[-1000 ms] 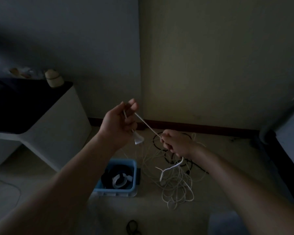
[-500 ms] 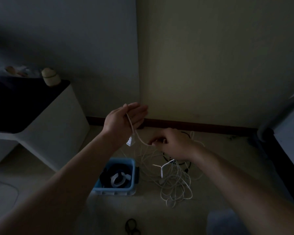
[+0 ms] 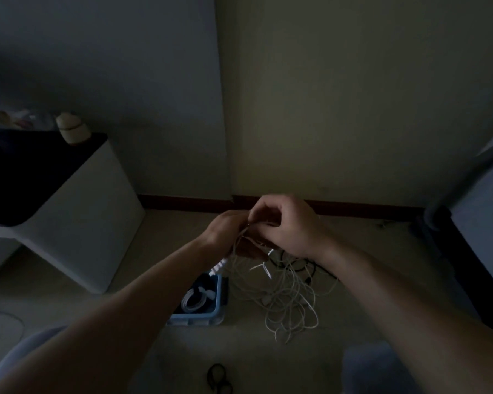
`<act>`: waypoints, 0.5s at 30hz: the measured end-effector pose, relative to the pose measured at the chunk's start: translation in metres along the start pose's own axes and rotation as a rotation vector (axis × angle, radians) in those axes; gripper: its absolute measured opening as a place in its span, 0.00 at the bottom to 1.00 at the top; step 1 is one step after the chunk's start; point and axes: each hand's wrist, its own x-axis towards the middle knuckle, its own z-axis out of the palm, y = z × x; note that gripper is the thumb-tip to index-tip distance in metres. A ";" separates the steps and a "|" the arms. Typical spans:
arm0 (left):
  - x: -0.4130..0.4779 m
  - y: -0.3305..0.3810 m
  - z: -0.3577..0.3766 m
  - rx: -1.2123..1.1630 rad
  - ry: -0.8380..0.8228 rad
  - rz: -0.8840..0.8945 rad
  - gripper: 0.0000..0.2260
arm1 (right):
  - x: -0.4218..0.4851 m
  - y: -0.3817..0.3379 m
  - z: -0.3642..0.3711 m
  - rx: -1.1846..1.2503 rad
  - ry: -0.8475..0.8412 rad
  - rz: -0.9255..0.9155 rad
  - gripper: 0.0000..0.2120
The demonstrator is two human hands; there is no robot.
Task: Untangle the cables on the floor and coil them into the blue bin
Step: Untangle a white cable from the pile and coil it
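A thin white cable [image 3: 289,305] lies in a loose tangle on the floor, mixed with black cables [image 3: 302,265]. My left hand [image 3: 225,231] and my right hand [image 3: 285,226] meet above the tangle, and both hold strands of the white cable between curled fingers. A white plug [image 3: 218,267] dangles below my left hand. The blue bin [image 3: 217,311] stands on the floor under my left forearm, with a coiled white cable [image 3: 195,301] and something dark inside it.
A white cabinet [image 3: 77,223] with a dark top stands at the left, a small pale object [image 3: 71,129] on it. Dark furniture [image 3: 473,251] fills the right edge. A small black cable loop [image 3: 218,378] lies near the bottom. Walls meet in a corner behind.
My left hand has come down and right, my right hand up and left, so they now meet. The stretch of white cable between them has gone from taut to gathered.
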 end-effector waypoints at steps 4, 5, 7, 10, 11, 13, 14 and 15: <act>-0.008 0.006 0.005 -0.017 -0.170 -0.050 0.24 | 0.002 0.003 -0.006 -0.067 0.182 -0.002 0.14; -0.007 0.006 0.005 -0.016 -0.177 -0.064 0.25 | 0.002 0.004 -0.008 -0.107 0.200 0.014 0.15; -0.005 0.004 0.003 -0.004 -0.182 -0.076 0.26 | 0.001 0.006 -0.012 -0.192 0.225 0.048 0.17; -0.002 0.003 -0.002 -0.027 -0.189 -0.086 0.22 | 0.003 0.008 -0.018 -0.245 0.262 0.062 0.20; -0.002 0.003 -0.003 -0.041 -0.190 -0.080 0.21 | 0.004 0.009 -0.019 -0.240 0.271 0.060 0.21; -0.003 0.004 -0.004 -0.048 -0.203 -0.044 0.21 | 0.006 0.012 -0.021 -0.215 0.269 0.065 0.22; -0.002 0.004 -0.005 -0.039 -0.209 -0.023 0.21 | 0.006 0.014 -0.022 -0.193 0.264 0.074 0.22; -0.002 0.003 -0.005 -0.031 -0.224 -0.008 0.22 | 0.006 0.016 -0.022 -0.173 0.261 0.082 0.22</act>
